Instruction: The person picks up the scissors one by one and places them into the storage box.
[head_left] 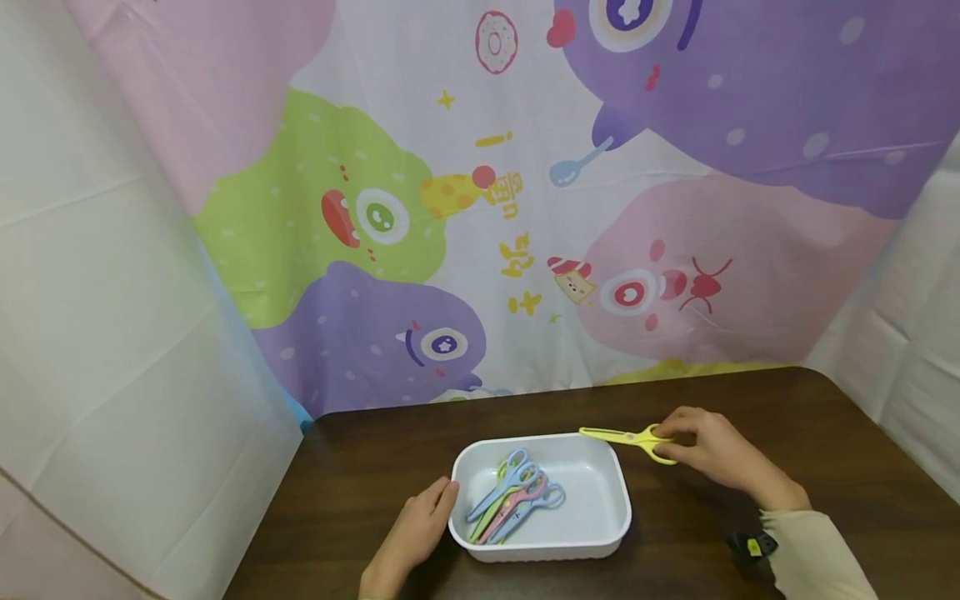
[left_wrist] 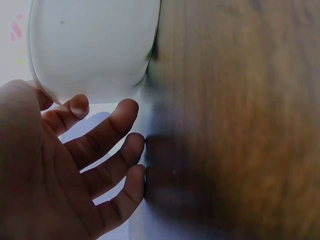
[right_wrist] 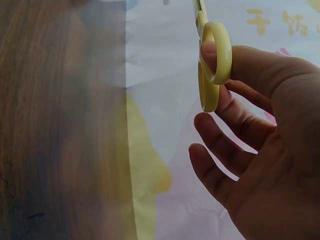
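Note:
A pair of yellow scissors (head_left: 628, 436) is pinched at its handle loops by my right hand (head_left: 708, 450), blades pointing left over the tray's back right corner. In the right wrist view, the thumb and index finger grip the yellow loops (right_wrist: 224, 55), with the other fingers loosely bent below. My left hand (head_left: 420, 521) holds the left side of a white tray (head_left: 551, 552), thumb at the rim and index finger against the outer wall (left_wrist: 95, 55). Inside the tray, on its left half, several scissors (head_left: 513, 504) in blue, green and pink lie in an overlapping pile.
The tray stands on a dark brown wooden table (head_left: 360, 467). A cartoon-printed cloth (head_left: 525, 250) hangs behind the table, with white cloth (head_left: 112, 250) at the sides. A small black object with a yellow-green mark (head_left: 752, 547) is beside the right sleeve.

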